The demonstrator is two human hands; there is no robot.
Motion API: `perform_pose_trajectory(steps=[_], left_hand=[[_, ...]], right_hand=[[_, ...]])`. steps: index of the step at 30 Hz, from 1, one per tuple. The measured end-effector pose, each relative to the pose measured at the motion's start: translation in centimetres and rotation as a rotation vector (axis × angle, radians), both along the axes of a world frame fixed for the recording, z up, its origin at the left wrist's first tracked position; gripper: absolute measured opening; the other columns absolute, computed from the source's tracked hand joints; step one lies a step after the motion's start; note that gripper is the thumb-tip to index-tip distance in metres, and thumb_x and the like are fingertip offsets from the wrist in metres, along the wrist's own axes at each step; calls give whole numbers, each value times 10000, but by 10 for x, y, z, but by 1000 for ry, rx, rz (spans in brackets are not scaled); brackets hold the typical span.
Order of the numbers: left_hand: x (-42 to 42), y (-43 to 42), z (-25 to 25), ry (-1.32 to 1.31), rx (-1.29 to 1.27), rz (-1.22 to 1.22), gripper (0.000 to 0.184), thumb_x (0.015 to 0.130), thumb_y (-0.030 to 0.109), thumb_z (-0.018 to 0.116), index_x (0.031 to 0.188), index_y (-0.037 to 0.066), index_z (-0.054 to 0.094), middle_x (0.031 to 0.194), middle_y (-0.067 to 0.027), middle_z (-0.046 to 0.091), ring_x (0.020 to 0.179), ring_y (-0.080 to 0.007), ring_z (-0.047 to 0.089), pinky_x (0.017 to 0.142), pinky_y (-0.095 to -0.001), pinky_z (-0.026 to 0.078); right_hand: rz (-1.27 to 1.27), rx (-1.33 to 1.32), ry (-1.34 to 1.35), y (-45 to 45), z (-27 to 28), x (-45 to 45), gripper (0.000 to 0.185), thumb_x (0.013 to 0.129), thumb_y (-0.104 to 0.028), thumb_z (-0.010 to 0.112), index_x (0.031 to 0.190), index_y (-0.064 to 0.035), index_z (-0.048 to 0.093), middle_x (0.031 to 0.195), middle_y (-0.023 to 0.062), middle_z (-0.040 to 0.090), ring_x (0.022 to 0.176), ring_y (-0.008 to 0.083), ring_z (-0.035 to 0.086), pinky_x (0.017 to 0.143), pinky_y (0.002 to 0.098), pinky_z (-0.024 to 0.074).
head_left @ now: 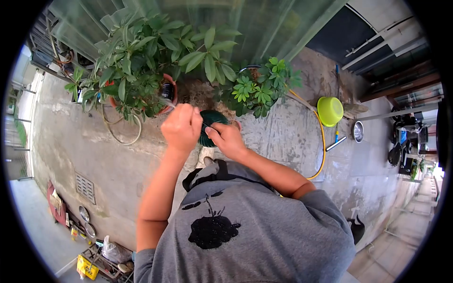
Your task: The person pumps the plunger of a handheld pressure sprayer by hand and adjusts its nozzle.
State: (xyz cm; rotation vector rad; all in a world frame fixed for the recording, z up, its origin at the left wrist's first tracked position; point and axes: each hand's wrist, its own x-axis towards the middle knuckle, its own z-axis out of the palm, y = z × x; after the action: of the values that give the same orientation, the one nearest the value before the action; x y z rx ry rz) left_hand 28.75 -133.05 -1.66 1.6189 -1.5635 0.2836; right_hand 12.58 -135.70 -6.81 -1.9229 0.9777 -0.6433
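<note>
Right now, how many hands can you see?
2. The left hand, fingers curled, is to the left of the dark green thing; the right hand is at its right side. No others show.

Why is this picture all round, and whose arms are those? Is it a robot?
No robot here! A person wears a camera on their head, looking forward and down, so you see their grey shirt and two bare hands from above. The view looks round and bendy, with black corners. The right hand grips a dark green round thing; I can't tell exactly what it is. The left hand is curled just beside it, and what's inside its fingers is hidden. On the ground are a big leafy plant, a smaller plant and a yellow hose.
</note>
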Motion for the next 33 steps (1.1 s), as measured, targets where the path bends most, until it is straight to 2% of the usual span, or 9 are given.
perform_pose_trajectory(steps=[2,5,8,12,16,17,20,26,33], left_hand=[[-20,-3,-12,-9,40,24,156,874,157,653,768,88,561,718,-85,584,600,-303,604,505,-414,459],[-40,-14,-14,-12,111,32,176,869,172,661,757,94,550,705,-70,583,609,-297,620,506,-406,478],[-60,-35,-1,-60,163,-3,169,867,170,664,761,96,554,689,-62,582,586,-295,613,498,-400,476],[-90,-64,39,-67,6,-33,185,852,134,671,739,84,534,664,-68,553,532,-297,559,471,-406,425],[-125,-78,64,-10,6,-5,183,847,100,659,723,65,528,659,-95,529,532,-310,528,482,-416,410],[-136,-80,54,-1,6,-10,181,847,95,655,721,61,529,659,-101,525,535,-315,526,486,-418,411],[-157,-85,21,11,46,-21,160,860,101,641,746,54,539,673,-120,531,553,-341,532,502,-432,419],[-188,-89,-20,-48,174,-62,161,894,130,617,776,56,538,704,-130,554,602,-370,562,525,-457,433],[-167,-105,7,-99,215,-322,147,915,82,597,785,17,577,689,-148,545,585,-360,543,542,-441,429]], right_hand=[[21,-1,-26,-7,2,-9,374,1000,-293,562,782,-1,643,603,109,589,547,215,570,568,376,443],[9,154,-83,-20,-5,-27,405,964,-392,592,813,-25,677,661,216,614,634,423,616,576,486,462],[22,175,-70,-38,-4,-52,400,969,-381,589,812,-23,674,662,218,612,633,418,614,583,481,460],[67,210,-72,-66,-10,-95,429,979,-406,587,821,-16,668,659,207,603,633,400,609,587,480,447],[37,98,-86,-81,-22,-136,381,988,-323,594,773,-10,623,605,142,564,523,280,521,537,393,423],[31,79,-100,-83,-20,-144,355,972,-316,615,789,-12,633,633,185,572,549,357,554,534,421,435],[19,31,-55,-90,-9,-160,404,963,-397,611,812,-28,678,652,195,621,628,400,628,582,482,474],[1,72,-24,-91,0,-183,442,942,-437,582,810,-32,697,674,206,650,654,418,645,637,512,501],[-68,104,4,-92,-2,-186,552,950,-530,537,809,-20,694,700,232,647,711,433,647,673,540,494]])
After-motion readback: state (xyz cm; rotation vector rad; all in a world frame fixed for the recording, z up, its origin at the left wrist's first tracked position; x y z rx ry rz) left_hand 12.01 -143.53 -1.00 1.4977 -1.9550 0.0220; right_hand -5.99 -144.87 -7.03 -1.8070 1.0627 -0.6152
